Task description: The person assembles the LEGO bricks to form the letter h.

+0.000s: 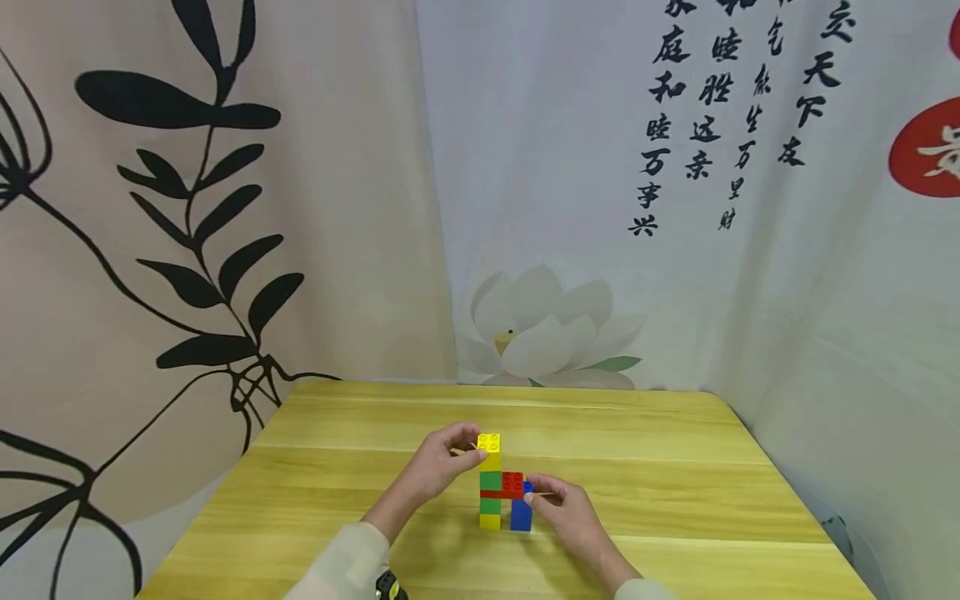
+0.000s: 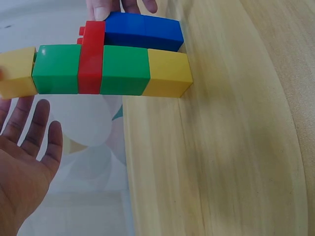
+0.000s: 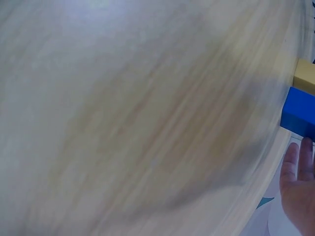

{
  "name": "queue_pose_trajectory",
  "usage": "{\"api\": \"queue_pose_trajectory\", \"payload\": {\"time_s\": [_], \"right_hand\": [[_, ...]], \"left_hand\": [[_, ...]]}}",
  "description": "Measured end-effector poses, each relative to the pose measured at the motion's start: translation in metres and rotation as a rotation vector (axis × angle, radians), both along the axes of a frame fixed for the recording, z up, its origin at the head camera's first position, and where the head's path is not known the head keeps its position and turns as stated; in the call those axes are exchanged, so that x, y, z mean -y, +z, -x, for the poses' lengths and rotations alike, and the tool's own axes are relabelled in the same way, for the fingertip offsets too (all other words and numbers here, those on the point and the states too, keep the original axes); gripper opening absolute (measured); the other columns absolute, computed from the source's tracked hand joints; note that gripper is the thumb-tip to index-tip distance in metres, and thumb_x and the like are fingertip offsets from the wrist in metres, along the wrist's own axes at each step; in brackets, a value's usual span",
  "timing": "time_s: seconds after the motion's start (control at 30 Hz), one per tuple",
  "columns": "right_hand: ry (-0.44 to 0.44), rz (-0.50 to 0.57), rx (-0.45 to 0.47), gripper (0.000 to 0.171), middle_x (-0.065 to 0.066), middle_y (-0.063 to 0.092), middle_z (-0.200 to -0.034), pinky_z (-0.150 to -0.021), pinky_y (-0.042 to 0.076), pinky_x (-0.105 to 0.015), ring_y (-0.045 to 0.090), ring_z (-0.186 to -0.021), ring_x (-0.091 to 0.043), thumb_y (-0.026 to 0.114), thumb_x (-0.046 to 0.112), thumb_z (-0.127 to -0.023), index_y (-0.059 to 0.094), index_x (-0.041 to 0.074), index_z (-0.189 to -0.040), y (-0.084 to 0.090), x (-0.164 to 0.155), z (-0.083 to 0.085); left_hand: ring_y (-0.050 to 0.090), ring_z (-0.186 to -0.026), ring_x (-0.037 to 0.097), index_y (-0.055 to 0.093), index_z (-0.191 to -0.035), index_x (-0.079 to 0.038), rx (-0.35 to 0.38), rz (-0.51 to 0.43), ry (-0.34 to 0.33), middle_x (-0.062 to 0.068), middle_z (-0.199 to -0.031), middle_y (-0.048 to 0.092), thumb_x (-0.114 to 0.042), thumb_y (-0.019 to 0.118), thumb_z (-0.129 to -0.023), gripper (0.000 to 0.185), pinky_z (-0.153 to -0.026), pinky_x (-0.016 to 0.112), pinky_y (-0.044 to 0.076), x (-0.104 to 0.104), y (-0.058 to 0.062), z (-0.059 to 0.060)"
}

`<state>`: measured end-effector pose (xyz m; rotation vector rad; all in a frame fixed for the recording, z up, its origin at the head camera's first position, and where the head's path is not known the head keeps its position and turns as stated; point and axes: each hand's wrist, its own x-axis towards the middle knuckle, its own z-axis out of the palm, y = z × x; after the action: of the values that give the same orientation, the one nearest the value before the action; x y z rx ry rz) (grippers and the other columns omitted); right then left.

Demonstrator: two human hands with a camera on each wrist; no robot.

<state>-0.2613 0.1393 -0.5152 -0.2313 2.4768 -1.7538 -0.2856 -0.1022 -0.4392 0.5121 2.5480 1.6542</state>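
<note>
On the table stands a tower of toy building bricks: a yellow brick at the base, then a green brick (image 2: 125,70), a red brick (image 2: 91,59), another green brick (image 1: 491,481) and a yellow brick (image 1: 490,454) on top. My left hand (image 1: 442,458) pinches that top yellow brick from the left, its other fingers spread in the left wrist view. Beside the tower, under the red brick's right side, rises a blue column (image 1: 521,515). My right hand (image 1: 568,508) pinches the blue brick at its upper end between thumb and forefinger. The right wrist view catches only that hand's fingers (image 3: 305,162) by the blue column.
The wooden table (image 1: 337,433) ends at a far edge against a hanging printed cloth (image 1: 360,208). Another cloth panel (image 1: 847,333) hangs on the right. A dark wrist strap (image 1: 390,586) shows near the left sleeve (image 1: 345,562).
</note>
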Motion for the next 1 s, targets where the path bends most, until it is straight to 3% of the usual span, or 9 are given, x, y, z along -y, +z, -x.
{"api": "queue_pose_trajectory", "payload": {"time_s": [0.23,0.5,1.0], "right_hand": [[-0.014,0.004,-0.011,0.045,-0.011,0.070,-0.118,-0.090,0.056,-0.036,0.066,-0.104,-0.020,0.067,0.038,-0.092,0.065,0.007,-0.126,0.000,-0.002,0.001],[-0.022,0.007,0.006,0.047,-0.011,0.069,-0.120,-0.091,0.056,-0.037,0.066,-0.105,-0.019,0.067,0.038,-0.092,0.064,0.008,-0.127,0.002,-0.001,0.000],[-0.012,0.008,0.003,0.046,-0.012,0.068,-0.120,-0.090,0.056,-0.036,0.065,-0.105,-0.020,0.067,0.037,-0.092,0.064,0.007,-0.127,0.002,0.001,-0.001]], "left_hand": [[0.057,-0.096,0.019,0.063,-0.118,-0.017,0.013,0.003,-0.015,0.005,-0.111,0.066,-0.035,0.067,-0.093,0.032,-0.079,0.031,0.053,-0.006,0.003,0.001],[0.059,-0.104,0.019,0.062,-0.123,-0.019,0.011,-0.029,0.000,0.002,-0.116,0.067,-0.038,0.066,-0.093,0.035,-0.090,0.034,0.048,-0.007,-0.005,0.001],[0.061,-0.105,0.019,0.062,-0.129,-0.018,0.029,-0.069,0.000,0.005,-0.117,0.067,-0.042,0.065,-0.093,0.044,-0.090,0.033,0.048,-0.002,-0.007,-0.005]]}}
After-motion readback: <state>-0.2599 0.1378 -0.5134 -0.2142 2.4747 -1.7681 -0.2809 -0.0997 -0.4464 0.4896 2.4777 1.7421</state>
